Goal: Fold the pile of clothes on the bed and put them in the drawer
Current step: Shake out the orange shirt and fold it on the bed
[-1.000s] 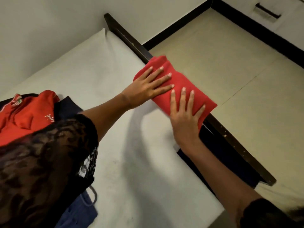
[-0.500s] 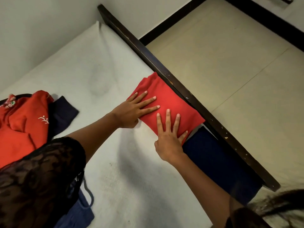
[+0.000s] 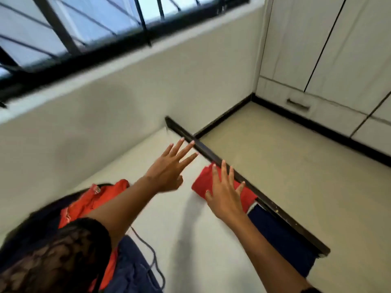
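Along the bed (image 3: 190,240) edge, a folded red garment (image 3: 202,181) is lying just beside a folded navy garment (image 3: 281,235). The right hand (image 3: 224,193) is stretching flat over the red one and the left hand (image 3: 167,170) is spreading open nearby, neither gripping anything. An unfolded pile (image 3: 88,204) is waiting; the drawer (image 3: 298,104) is apparently sitting shut.

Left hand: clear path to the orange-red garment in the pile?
Probably yes: the left hand is open and empty, and the orange-red garment lies exposed just beside that forearm, nothing on top of it.
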Demonstrator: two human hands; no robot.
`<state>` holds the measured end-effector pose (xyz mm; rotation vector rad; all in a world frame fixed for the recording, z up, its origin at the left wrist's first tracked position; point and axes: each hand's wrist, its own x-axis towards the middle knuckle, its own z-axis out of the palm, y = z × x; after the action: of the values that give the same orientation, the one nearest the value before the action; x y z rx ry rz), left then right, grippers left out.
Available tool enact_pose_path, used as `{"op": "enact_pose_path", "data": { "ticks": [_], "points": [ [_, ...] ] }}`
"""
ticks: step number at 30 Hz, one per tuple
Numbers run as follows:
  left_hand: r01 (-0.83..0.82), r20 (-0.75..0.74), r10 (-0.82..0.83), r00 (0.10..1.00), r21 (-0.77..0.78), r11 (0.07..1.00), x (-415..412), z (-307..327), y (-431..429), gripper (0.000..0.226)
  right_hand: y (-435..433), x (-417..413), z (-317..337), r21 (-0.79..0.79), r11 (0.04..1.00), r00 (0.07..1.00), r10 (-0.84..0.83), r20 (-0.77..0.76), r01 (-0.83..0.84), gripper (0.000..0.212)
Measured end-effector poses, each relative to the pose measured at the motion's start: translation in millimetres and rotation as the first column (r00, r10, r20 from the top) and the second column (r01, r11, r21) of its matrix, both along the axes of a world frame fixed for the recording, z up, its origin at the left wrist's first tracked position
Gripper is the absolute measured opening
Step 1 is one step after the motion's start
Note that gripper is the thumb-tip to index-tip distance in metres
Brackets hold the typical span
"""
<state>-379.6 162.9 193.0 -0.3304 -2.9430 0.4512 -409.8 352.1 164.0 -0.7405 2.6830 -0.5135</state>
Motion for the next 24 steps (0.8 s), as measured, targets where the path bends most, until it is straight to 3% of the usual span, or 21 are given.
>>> {"op": "enact_pose_path", "data": {
  "ticks": [8,12,14,21,24],
  "points": [
    [-0.218,-0.245,0.210,0.946,-0.004,0.976,123,227,-1,0.101,-38,80,219,-0.260,0.965,0.994,-0.052,-0.092,0.026,0.066],
    [-0.316,-0.391,0.319,0.863,0.074,0.946,172,333,-1,0.093,-50,109,330,-0.414,0.910,0.979,-0.084,-0.187,-0.001,0.065],
    [-0.327,-0.479,0.305,0.823,0.039,0.944,187,373,-3,0.096,-62,121,374,-0.464,0.885,0.961,-0.094,-0.260,-0.039,0.064],
    [-0.191,-0.711,0.203,0.674,0.098,0.977,213,461,-41,0.118,-129,159,512,-0.454,0.863,0.841,-0.064,-0.537,-0.224,0.064],
    [-0.127,-0.769,0.143,0.623,0.081,0.989,218,479,-67,0.101,-165,169,544,-0.423,0.839,0.790,0.011,-0.613,-0.341,0.066]
  ]
}}
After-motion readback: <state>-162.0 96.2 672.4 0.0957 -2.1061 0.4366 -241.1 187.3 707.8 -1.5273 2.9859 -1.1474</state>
